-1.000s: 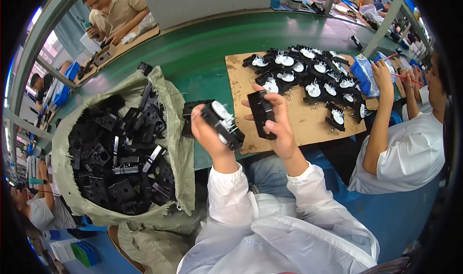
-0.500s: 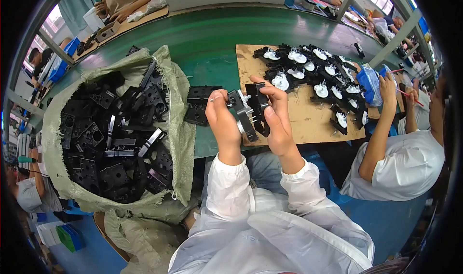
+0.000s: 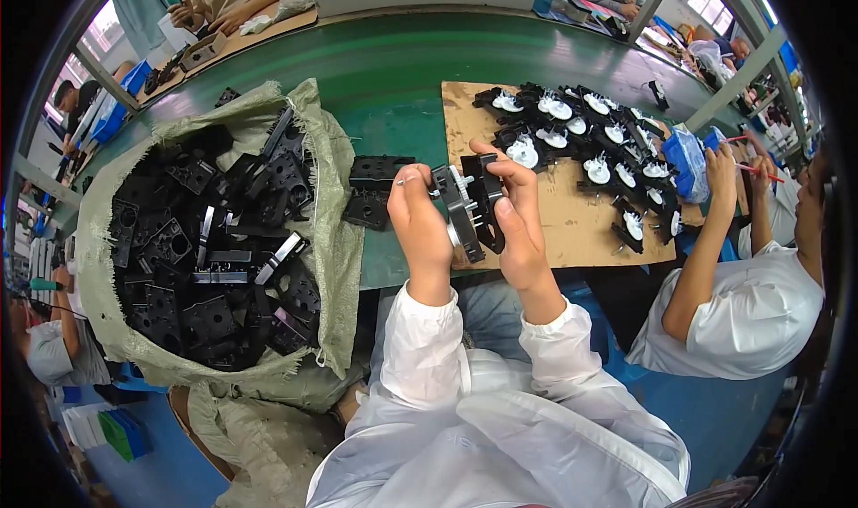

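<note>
My left hand (image 3: 420,231) grips a dark gear plate (image 3: 457,211), with pale gears and small metal pins on the side turned to the right. Between the thumb and fingers of my right hand (image 3: 523,240) is a black plastic housing (image 3: 487,195), standing nearly upright. The two parts face each other at very close range over the front of the bench; whether they touch is hard to tell. Just left of my left hand, black plastic plates (image 3: 380,170) lie on the green bench. My fingers hide the outer sides of both held parts.
At the left, a woven sack (image 3: 335,240) is filled with black plastic housings (image 3: 210,325). A cardboard sheet (image 3: 554,240) at the right carries several black assemblies with white discs (image 3: 597,170). Beside it, a co-worker (image 3: 715,302) works near a blue bag (image 3: 685,161).
My left hand has shifted slightly right and turned the gear plate more upright. The gap between the gear plate and the housing has narrowed. My right hand has barely moved.
</note>
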Action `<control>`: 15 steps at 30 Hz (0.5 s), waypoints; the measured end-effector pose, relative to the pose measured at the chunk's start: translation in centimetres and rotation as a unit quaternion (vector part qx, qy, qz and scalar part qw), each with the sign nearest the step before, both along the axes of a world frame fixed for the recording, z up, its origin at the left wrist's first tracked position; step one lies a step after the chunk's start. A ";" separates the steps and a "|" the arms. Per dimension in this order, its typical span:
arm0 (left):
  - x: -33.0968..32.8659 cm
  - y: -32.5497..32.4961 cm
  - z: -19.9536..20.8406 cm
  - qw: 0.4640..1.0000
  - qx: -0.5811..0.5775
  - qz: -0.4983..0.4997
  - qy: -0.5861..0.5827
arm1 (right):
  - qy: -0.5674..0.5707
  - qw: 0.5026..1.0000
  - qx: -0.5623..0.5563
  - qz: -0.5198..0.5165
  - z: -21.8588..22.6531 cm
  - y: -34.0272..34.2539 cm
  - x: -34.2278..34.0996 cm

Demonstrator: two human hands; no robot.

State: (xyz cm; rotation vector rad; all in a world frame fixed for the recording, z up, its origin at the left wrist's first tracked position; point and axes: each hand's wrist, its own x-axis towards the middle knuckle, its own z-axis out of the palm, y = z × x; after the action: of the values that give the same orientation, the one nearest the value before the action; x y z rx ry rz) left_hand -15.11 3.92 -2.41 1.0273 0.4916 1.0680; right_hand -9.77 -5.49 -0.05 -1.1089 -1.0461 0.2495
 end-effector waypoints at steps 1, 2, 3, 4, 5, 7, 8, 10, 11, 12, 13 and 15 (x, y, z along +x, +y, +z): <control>0.1 -0.1 0.0 1.000 0.000 0.000 0.000 | 0.000 1.000 0.000 0.000 0.0 -0.1 0.0; 0.1 -0.2 0.1 1.000 0.012 0.003 0.010 | -0.002 1.000 -0.001 -0.002 0.0 -0.1 0.1; 0.0 -0.3 0.2 0.999 0.024 0.007 0.019 | -0.005 1.000 -0.001 -0.005 0.1 -0.1 0.1; 0.0 -0.4 0.3 0.999 0.037 0.011 0.029 | -0.007 1.000 -0.001 -0.006 0.1 -0.2 0.1; -0.1 -0.4 0.4 0.998 0.049 0.015 0.039 | -0.010 1.000 -0.001 -0.008 0.1 -0.2 0.1; -0.2 -0.6 0.8 0.996 0.065 0.021 0.052 | -0.006 1.000 -0.007 -0.009 0.0 -0.3 0.2; -0.3 -0.7 1.0 0.994 0.080 0.028 0.065 | -0.003 1.000 -0.012 -0.009 0.0 -0.3 0.3; -0.5 -0.8 1.3 0.989 0.112 0.041 0.090 | 0.004 1.000 -0.023 -0.010 -0.1 -0.4 0.4; -0.5 -0.9 1.4 0.989 0.112 0.042 0.090 | 0.003 1.000 -0.023 -0.009 -0.1 -0.3 0.4; -0.6 -0.9 1.5 0.988 0.119 0.046 0.091 | 0.015 0.999 -0.028 -0.001 -0.2 -0.4 0.4; -0.7 -1.0 1.5 0.987 0.125 0.050 0.091 | 0.028 0.999 -0.033 0.007 -0.2 -0.4 0.4; -0.7 -1.0 1.6 0.985 0.138 0.057 0.092 | 0.052 0.998 -0.042 0.021 -0.3 -0.4 0.4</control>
State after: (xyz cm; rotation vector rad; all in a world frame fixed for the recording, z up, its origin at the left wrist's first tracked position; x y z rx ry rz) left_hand -15.82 2.88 -0.82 1.3643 0.5678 1.1704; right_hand -9.39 -5.94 -0.33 -1.1387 -0.9750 0.3842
